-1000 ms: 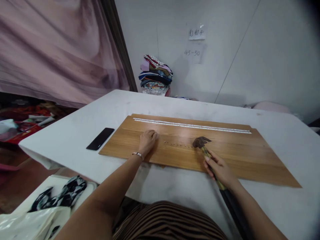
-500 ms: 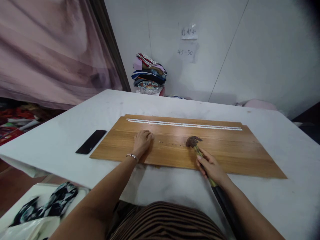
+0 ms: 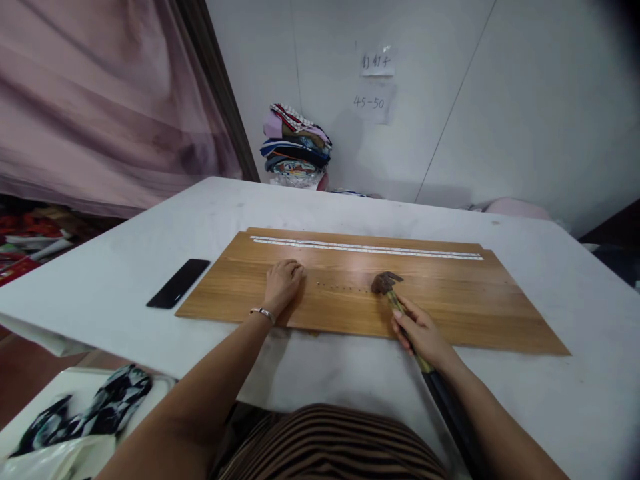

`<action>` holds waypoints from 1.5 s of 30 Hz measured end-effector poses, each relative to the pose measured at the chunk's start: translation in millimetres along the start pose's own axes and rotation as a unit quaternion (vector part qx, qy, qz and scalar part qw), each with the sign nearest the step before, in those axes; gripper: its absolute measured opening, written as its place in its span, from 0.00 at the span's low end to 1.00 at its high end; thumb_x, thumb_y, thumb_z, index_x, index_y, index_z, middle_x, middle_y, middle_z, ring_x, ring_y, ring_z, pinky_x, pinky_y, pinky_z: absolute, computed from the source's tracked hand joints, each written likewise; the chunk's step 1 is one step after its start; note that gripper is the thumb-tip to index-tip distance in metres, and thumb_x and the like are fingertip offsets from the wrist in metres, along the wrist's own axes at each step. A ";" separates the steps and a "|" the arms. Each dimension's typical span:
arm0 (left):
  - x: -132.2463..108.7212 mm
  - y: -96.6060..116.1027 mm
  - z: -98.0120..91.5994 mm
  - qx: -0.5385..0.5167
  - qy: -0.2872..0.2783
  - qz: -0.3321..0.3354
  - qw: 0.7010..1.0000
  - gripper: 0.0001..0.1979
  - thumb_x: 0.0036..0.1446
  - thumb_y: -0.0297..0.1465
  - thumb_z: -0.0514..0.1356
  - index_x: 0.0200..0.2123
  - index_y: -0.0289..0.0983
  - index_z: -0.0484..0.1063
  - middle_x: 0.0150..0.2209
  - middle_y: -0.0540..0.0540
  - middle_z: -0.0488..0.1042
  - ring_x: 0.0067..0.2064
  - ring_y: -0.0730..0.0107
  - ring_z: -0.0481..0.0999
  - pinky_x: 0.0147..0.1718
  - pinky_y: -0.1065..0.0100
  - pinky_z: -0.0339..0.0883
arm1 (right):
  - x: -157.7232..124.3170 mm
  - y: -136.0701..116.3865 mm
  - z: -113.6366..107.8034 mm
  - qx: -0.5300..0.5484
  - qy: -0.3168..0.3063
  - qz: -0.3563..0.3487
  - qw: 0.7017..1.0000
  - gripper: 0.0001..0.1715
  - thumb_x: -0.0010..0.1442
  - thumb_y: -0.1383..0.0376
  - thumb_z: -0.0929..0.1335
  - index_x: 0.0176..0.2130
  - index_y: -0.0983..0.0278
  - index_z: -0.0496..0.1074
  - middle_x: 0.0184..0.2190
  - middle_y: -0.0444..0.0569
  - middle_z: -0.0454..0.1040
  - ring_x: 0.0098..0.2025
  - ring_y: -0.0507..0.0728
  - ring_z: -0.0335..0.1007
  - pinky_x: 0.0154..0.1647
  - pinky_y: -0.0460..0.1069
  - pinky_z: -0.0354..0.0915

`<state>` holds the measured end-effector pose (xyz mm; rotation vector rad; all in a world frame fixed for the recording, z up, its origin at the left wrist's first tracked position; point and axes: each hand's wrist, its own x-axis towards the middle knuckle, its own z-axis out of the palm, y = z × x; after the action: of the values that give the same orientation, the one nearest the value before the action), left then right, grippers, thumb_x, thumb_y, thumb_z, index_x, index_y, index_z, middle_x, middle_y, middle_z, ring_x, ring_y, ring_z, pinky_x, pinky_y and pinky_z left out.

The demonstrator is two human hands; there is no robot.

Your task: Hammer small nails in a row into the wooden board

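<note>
A claw hammer is in my right hand, gripped on its yellow and black handle. Its rusty head is over the wooden board, at the right end of a row of several small nails. To the left of that row, my left hand rests on the board with its fingers curled in. Whatever may be in those fingers is hidden. Two white measuring strips run along the far side of the board.
Left of the board, a black phone lies on the white table. Folded cloth is stacked beyond the far edge, against the wall. Patterned fabric lies on a pale surface at lower left. A pink curtain hangs at left.
The whole view has shifted very slightly. Both hands and the hammer keep the same places on the board.
</note>
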<state>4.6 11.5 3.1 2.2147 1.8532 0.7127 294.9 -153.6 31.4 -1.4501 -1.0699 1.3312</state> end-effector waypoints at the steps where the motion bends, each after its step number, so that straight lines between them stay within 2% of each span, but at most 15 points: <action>1: 0.0 -0.3 0.2 0.000 -0.001 -0.001 1.000 0.15 0.60 0.36 0.50 0.40 0.40 0.76 0.50 0.46 0.74 0.52 0.62 0.68 0.55 0.58 0.58 | -0.3 -0.5 -0.3 0.003 0.002 -0.001 1.000 0.37 0.59 0.55 0.64 0.64 0.64 0.56 0.22 0.38 0.64 0.13 0.45 0.54 0.10 0.41 0.53; 17: 0.2 -0.6 0.7 0.007 -0.004 -0.001 1.000 0.16 0.60 0.37 0.50 0.40 0.41 0.76 0.50 0.46 0.73 0.53 0.61 0.68 0.54 0.58 0.58 | -0.3 -4.2 -2.1 0.015 0.025 -0.001 1.000 0.41 0.58 0.55 0.66 0.65 0.65 0.54 0.22 0.38 0.64 0.14 0.45 0.54 0.10 0.41 0.53; 28: 0.6 -1.7 1.6 0.010 -0.005 0.004 1.000 0.16 0.60 0.37 0.50 0.40 0.41 0.76 0.50 0.46 0.74 0.53 0.61 0.68 0.54 0.58 0.57 | -1.2 -6.1 0.1 0.026 0.022 -0.003 0.999 0.40 0.57 0.55 0.67 0.64 0.64 0.56 0.21 0.38 0.65 0.14 0.46 0.54 0.10 0.41 0.54; 37: 0.7 -2.1 2.5 0.004 -0.004 0.000 1.000 0.15 0.60 0.37 0.51 0.40 0.41 0.75 0.50 0.46 0.73 0.53 0.61 0.68 0.54 0.58 0.57 | 0.9 2.9 2.3 0.025 0.001 -0.010 1.000 0.37 0.58 0.54 0.66 0.63 0.63 0.58 0.22 0.38 0.65 0.13 0.46 0.54 0.10 0.42 0.54; 45: 0.0 0.1 0.9 0.010 -0.005 0.004 1.000 0.14 0.60 0.37 0.51 0.40 0.41 0.75 0.50 0.46 0.74 0.53 0.61 0.68 0.54 0.58 0.57 | 0.3 3.2 4.7 0.020 0.009 -0.019 1.000 0.38 0.59 0.55 0.65 0.65 0.63 0.55 0.22 0.38 0.64 0.14 0.46 0.53 0.10 0.41 0.54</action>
<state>5.1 11.6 2.4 2.2354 1.8553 0.6879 290.4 -153.8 28.1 -1.4030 -1.0492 1.3033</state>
